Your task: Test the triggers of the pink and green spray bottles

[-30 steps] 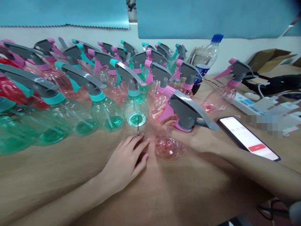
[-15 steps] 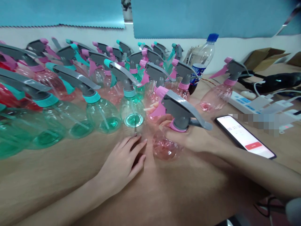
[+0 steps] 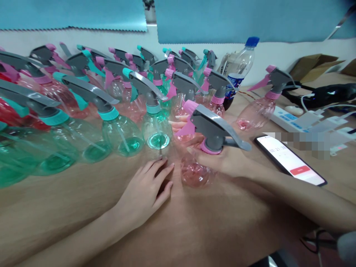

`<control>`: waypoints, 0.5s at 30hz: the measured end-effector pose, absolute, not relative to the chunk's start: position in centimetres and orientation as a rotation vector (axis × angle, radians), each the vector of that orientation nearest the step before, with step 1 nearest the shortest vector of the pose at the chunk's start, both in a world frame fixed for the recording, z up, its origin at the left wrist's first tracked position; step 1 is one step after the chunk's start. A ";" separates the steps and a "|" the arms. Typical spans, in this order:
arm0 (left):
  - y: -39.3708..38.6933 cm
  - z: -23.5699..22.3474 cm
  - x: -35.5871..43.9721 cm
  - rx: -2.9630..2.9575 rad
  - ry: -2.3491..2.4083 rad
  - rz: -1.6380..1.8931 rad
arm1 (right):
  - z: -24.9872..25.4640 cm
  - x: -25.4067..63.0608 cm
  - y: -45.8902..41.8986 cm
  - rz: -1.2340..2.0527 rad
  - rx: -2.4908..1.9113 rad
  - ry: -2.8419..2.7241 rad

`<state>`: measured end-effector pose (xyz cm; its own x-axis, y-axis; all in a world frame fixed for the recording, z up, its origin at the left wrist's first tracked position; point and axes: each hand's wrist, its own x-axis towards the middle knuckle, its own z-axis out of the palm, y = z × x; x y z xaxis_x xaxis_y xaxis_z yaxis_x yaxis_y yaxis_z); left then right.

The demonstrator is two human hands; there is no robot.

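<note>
My right hand [image 3: 228,161] is wrapped around the neck of a clear pink spray bottle [image 3: 196,174] with a grey head and pink trigger. The bottle stands upright on the table. Two fingers stretch out by the trigger, while the others curl under the head, partly hidden by it. My left hand [image 3: 146,189] lies flat on the table, palm down, with fingers apart, holding nothing. Its fingertips are just in front of a clear green spray bottle [image 3: 157,129]. Another green spray bottle [image 3: 122,137] stands to the left of that one.
Several more pink, green and red spray bottles crowd the left and back. To the right are a lone pink spray bottle [image 3: 256,113], a phone [image 3: 289,159] with a lit screen, and a power strip [image 3: 289,120] with plugs. A blue-capped drink bottle [image 3: 241,66] stands by the wall.
The fingers of my right hand have straightened at the trigger, and the trigger has swung outward to the left. My left hand has stayed put.
</note>
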<state>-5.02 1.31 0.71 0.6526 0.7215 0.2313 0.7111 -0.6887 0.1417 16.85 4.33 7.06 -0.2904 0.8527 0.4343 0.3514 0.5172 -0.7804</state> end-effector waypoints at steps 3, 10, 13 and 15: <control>1.3 0.7 -5.1 2.809 1.230 0.424 | 6.9 16.9 4.3 0.706 -1.005 -1.867; 1.3 0.6 -5.1 2.803 1.217 0.457 | 6.8 16.8 4.2 0.582 -1.099 -1.870; 1.4 0.6 -5.1 2.795 1.221 0.453 | 7.1 16.6 3.9 0.508 -1.166 -1.837; 1.4 0.6 -5.0 2.792 1.225 0.438 | 7.1 16.6 3.7 0.470 -1.150 -1.814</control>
